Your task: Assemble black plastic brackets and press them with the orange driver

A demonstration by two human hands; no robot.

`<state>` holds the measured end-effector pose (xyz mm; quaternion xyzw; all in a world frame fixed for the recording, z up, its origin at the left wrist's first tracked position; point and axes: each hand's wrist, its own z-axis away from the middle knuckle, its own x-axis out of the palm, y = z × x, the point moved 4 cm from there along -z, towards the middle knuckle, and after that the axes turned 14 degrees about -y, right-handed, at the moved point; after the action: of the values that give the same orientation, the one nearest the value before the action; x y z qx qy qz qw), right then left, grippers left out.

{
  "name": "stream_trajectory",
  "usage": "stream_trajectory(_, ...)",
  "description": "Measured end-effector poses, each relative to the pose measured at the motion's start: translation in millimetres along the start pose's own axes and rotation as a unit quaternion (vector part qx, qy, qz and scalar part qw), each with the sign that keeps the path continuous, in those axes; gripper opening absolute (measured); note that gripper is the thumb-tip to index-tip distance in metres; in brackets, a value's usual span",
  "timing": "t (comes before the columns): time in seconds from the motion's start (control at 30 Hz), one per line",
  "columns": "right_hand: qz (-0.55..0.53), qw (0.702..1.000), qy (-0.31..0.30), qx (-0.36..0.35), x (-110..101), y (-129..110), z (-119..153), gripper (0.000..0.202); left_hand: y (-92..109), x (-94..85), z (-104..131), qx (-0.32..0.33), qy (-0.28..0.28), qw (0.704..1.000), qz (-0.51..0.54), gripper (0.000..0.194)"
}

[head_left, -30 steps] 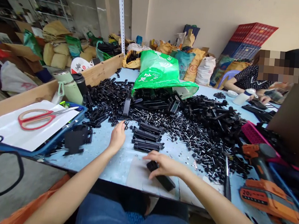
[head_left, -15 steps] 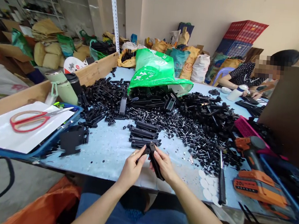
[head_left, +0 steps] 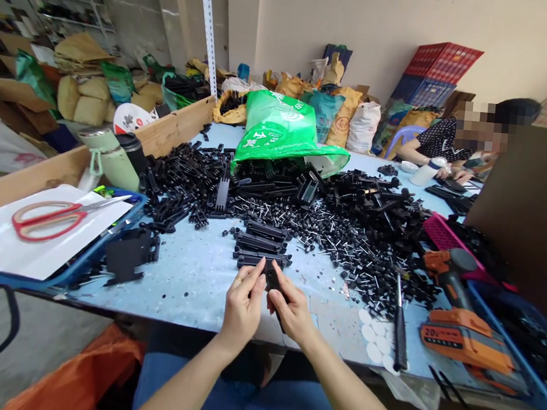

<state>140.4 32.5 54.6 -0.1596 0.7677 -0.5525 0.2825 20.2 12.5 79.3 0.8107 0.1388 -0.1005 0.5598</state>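
Note:
Near the table's front edge I hold a long black plastic part [head_left: 274, 281] between both hands. My right hand [head_left: 291, 305] is closed round its lower length. The fingertips of my left hand [head_left: 244, 301] pinch at its upper end; whether they hold a second small piece is hidden. Just beyond my fingertips lies a row of several similar black plastic parts [head_left: 263, 243], side by side. Behind them spreads a heap of small pins and black caps [head_left: 329, 229].
A hammer [head_left: 399, 328], an orange cordless drill [head_left: 465, 337] and white discs [head_left: 377, 338] lie at right. Scissors [head_left: 49, 220] rest on white paper over a blue tray [head_left: 123, 217] at left. A green bag [head_left: 282, 129] stands behind. A co-worker [head_left: 444, 140] sits at far right.
The black part has turned in my hands, so less of its length shows. My left fingers have straightened and closed in at its upper end. The view has shifted slightly.

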Motion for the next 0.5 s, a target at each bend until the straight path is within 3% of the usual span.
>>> stream_trajectory(0.1, 0.022, 1.0, -0.005, 0.021, 5, 7, 6, 0.05, -11, 2.2, 1, -0.005, -0.065, 0.998, 0.005, 0.035)
stream_trajectory(0.17, 0.072, 0.994, -0.065, 0.055, 0, 14, 5, 0.05, -29, 5.7, 11, -0.089, -0.067, 0.993, 0.033, 0.039)
stream_trajectory(0.23, 0.181, 0.97, -0.131, 0.094, -20, 22, -2, 0.047, -47, 9.6, 26, -0.183, -0.065, 0.98, 0.039, 0.045)
stream_trajectory(0.3, 0.311, 0.932, -0.12, 0.143, -61, 29, -17, 0.041, -55, 8.9, 35, -0.206, -0.075, 0.975, -0.042, 0.049)
stream_trajectory(0.4, 0.407, 0.887, 0.026, 0.215, -147, 35, -48, 0.039, -42, 9.3, 31, -0.07, -0.161, 0.954, -0.244, 0.054)
stream_trajectory(0.5, 0.431, 0.856, 0.14, 0.25, -217, 40, -82, 0.046, -28, 23.4, 18, 0.086, -0.319, 0.885, -0.327, 0.049)
